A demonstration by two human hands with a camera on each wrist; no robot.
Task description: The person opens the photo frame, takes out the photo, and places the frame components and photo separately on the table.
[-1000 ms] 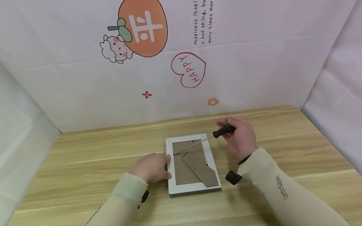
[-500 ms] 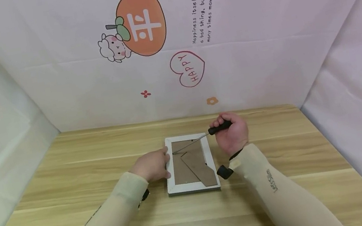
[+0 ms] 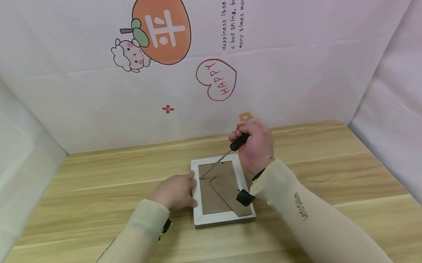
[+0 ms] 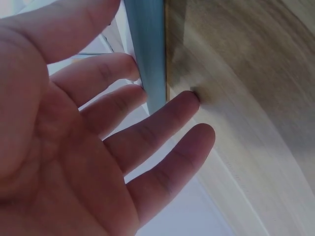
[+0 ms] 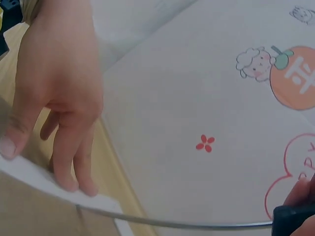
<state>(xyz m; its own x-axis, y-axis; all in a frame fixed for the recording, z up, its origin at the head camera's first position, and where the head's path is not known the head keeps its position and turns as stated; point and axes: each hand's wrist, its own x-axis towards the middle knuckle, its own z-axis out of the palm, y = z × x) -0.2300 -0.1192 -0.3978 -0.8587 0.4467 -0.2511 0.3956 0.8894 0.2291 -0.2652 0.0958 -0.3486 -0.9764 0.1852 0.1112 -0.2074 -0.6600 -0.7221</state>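
Note:
A white picture frame [image 3: 225, 216] lies face down, its brown backing board [image 3: 222, 199] and easel leg [image 3: 235, 195] showing. My right hand [image 3: 256, 145] grips the black handle of a screwdriver [image 3: 240, 142] above the frame's upper right. The thin shaft slants down left, its tip at a small dark tab on the inner left edge. In the right wrist view the screwdriver [image 5: 290, 221] crosses the bottom. My left hand [image 3: 175, 192] touches the frame's left side; its thumb and some fingertips rest on the rim. The left wrist view has these fingers [image 4: 142, 140] mostly extended.
A wood-grain table [image 3: 87, 245] carries the frame. Behind it stands a white printed cloth backdrop [image 3: 291, 85], with more white cloth along the left and right sides. A black wrist camera [image 3: 245, 197] hangs by my right wrist, over the frame's right side.
My right hand has moved left and away from me, tilting the screwdriver more steeply while its tip stays at the left inner edge. The left hand and the frame have hardly moved.

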